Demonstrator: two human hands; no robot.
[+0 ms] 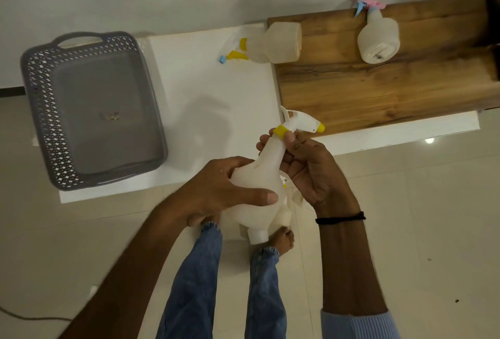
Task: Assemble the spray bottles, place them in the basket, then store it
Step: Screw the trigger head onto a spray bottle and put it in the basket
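My left hand point(224, 190) wraps the translucent bottle point(254, 184), hiding its lower side; a second bottle point(257, 233) beneath is mostly covered. My right hand point(305, 165) pinches the neck by the yellow collar point(281, 131). The held bottle sits just right of the grey basket point(92, 111), long axis tilted, trigger head point(303, 121) pointing up-right

A wooden board point(384, 68) lies on the far right part of a white tabletop point(211, 111), its left edge near the middle of that surface. Beneath the tabletop's near edge spreads a pale tiled floor point(422, 217). Blue jeans point(194, 284) stand on those tiles. A thin dark cable point(24, 316) trails along the floor at far left.
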